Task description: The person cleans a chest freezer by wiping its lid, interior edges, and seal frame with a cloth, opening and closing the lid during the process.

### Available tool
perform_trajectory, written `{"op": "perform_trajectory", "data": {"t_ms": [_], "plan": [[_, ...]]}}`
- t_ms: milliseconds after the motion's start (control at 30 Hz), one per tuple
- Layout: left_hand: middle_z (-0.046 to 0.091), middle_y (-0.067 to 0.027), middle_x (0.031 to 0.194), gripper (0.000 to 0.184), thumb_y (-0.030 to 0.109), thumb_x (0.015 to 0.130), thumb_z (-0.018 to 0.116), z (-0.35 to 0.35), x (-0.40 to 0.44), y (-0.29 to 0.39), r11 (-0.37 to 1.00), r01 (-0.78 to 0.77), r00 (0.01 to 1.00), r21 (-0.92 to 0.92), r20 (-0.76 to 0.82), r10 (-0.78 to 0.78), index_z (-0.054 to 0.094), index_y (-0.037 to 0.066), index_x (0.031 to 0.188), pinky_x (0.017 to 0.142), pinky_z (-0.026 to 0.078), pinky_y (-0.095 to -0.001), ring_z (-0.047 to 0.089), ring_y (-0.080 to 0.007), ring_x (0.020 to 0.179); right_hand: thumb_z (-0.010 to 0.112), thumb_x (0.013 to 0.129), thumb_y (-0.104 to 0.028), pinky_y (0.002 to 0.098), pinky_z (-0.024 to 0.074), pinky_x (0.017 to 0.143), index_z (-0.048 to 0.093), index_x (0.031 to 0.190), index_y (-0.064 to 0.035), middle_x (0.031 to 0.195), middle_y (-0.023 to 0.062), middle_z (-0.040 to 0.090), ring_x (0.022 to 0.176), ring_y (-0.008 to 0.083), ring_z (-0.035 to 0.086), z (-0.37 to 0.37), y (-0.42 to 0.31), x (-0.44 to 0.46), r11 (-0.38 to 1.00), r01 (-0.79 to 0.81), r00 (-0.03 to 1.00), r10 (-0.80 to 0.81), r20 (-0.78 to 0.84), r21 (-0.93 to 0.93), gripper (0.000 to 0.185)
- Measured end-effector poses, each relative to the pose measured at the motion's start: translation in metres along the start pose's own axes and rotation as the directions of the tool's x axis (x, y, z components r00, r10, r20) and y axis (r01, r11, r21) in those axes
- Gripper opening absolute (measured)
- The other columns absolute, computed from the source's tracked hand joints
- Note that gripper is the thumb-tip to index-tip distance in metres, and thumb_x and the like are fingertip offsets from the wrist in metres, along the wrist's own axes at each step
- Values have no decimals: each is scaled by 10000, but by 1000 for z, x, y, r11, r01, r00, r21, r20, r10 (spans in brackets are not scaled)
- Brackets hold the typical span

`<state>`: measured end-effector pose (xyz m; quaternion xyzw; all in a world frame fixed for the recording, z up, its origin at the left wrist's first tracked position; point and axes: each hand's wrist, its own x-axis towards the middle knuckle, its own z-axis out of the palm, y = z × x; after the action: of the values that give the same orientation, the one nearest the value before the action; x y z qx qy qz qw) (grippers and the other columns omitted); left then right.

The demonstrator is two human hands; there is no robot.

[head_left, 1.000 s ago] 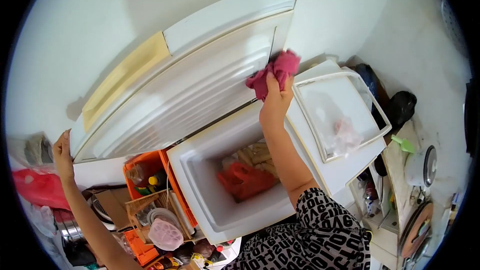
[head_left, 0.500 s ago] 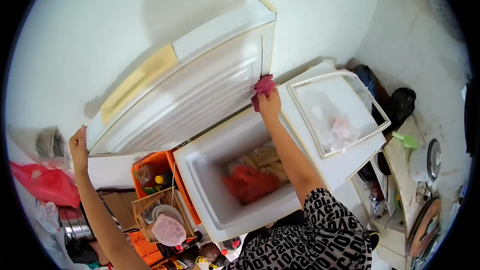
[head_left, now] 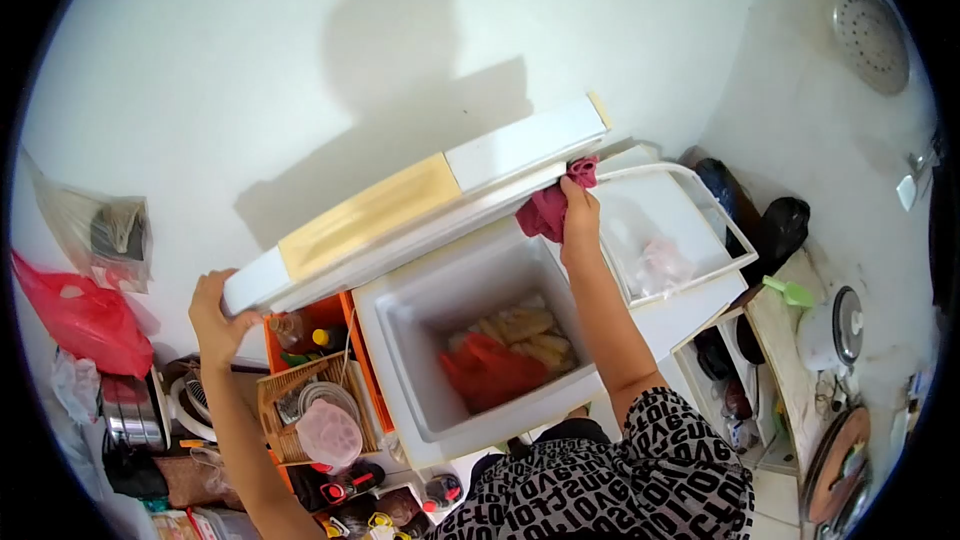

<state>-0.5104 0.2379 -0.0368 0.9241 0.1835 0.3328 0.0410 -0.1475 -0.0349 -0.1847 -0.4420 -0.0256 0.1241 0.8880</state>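
A white chest freezer (head_left: 400, 410) stands below me, its lid (head_left: 520, 148) raised at a slant. My left hand (head_left: 213, 318) grips the lid's left corner, thumb on the near side. At the lid's right end, my right hand (head_left: 580, 215) is closed on a maroon cloth (head_left: 543, 214), part of which lies against the lid's edge. A yellowish strip (head_left: 370, 215) runs along the lid's front. Down in the freezer are a red plastic bag (head_left: 490, 372) and several pale wrapped packs (head_left: 525, 325).
Right of the freezer, a detached white frame (head_left: 742, 258) and a crumpled clear bag (head_left: 665, 265) lie on a white top. An orange crate (head_left: 372, 365) with bottles and a basket (head_left: 275, 400) stand left. A red bag (head_left: 85, 325) hangs at far left.
The lid has tipped down towards me, showing its front edge more than its inner face. Both hands moved with it, and the cloth came along in my right hand.
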Motion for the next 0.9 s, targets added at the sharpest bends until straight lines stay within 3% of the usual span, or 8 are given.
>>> {"op": "perform_trajectory", "data": {"t_ms": [167, 300, 333, 567, 633, 700, 833, 900], "plan": [[583, -131, 820, 728, 545, 490, 771, 0, -60, 36, 996, -27, 999, 85, 35, 24, 602, 1, 943, 685, 418, -402, 517, -320, 749, 550, 862, -201, 295, 490, 741, 616, 958, 37, 922, 104, 641, 812, 167, 613, -52, -7, -41, 992, -117, 993, 115, -36, -43, 265], [596, -111, 892, 684, 325, 426, 832, 9, -129, 52, 982, 30, 995, 186, 87, -47, 590, 58, 1008, 742, 415, -421, 523, -330, 834, 506, 887, -231, 308, 519, 729, 588, 1042, 35, 972, 127, 637, 860, 200, 627, -97, -13, -82, 975, -178, 983, 169, -77, -134, 319], [593, -109, 936, 632, 290, 473, 841, 12, -147, 55, 980, -11, 994, 199, 105, -10, 595, 78, 1015, 750, 425, -442, 535, -339, 855, 497, 901, -238, 319, 523, 741, 566, 1079, 32, 987, 131, 632, 875, 211, 629, -117, -7, -89, 942, -245, 969, 228, -99, -230, 331], [555, -85, 1065, 635, 240, 522, 815, 51, -257, 83, 978, -3, 986, 209, 165, -32, 501, 125, 1062, 778, 394, -454, 512, -314, 917, 469, 922, -146, 349, 500, 859, 513, 1183, 23, 1119, 134, 598, 998, 228, 605, -201, 12, -148, 862, -442, 891, 392, -228, -249, 314], [541, -92, 1045, 608, 215, 532, 799, 64, -279, 87, 973, 30, 958, 227, 273, -93, 502, 128, 1056, 791, 381, -457, 506, -311, 920, 502, 904, -132, 343, 492, 871, 484, 1227, 21, 1141, 130, 587, 1012, 226, 594, -226, 25, -158, 851, -460, 887, 425, -181, -253, 358], [517, -96, 1046, 635, 170, 519, 789, 77, -294, 93, 982, 25, 963, 188, 260, -74, 518, 131, 1092, 805, 375, -464, 500, -314, 933, 520, 891, -119, 334, 487, 870, 470, 1247, 24, 1147, 128, 583, 1012, 223, 584, -242, 34, -166, 725, -392, 919, 335, -208, -567, 387], [492, -104, 1080, 721, 125, 513, 764, 96, -312, 112, 971, 43, 903, 236, 407, -139, 531, 123, 1195, 832, 374, -475, 495, -312, 979, 581, 847, -120, 332, 482, 852, 451, 1269, 32, 1194, 146, 553, 1063, 230, 546, -269, 44, -172, 663, -450, 879, 447, -166, -598, 467], [493, -106, 1112, 700, 91, 554, 721, 109, -320, 114, 988, -14, 910, 156, 410, -52, 514, 99, 1223, 864, 370, -474, 491, -300, 1040, 578, 847, -124, 332, 500, 805, 484, 1234, 38, 1144, 141, 581, 997, 229, 578, -279, 57, -178, 647, -430, 890, 422, -174, -629, 430]]}}
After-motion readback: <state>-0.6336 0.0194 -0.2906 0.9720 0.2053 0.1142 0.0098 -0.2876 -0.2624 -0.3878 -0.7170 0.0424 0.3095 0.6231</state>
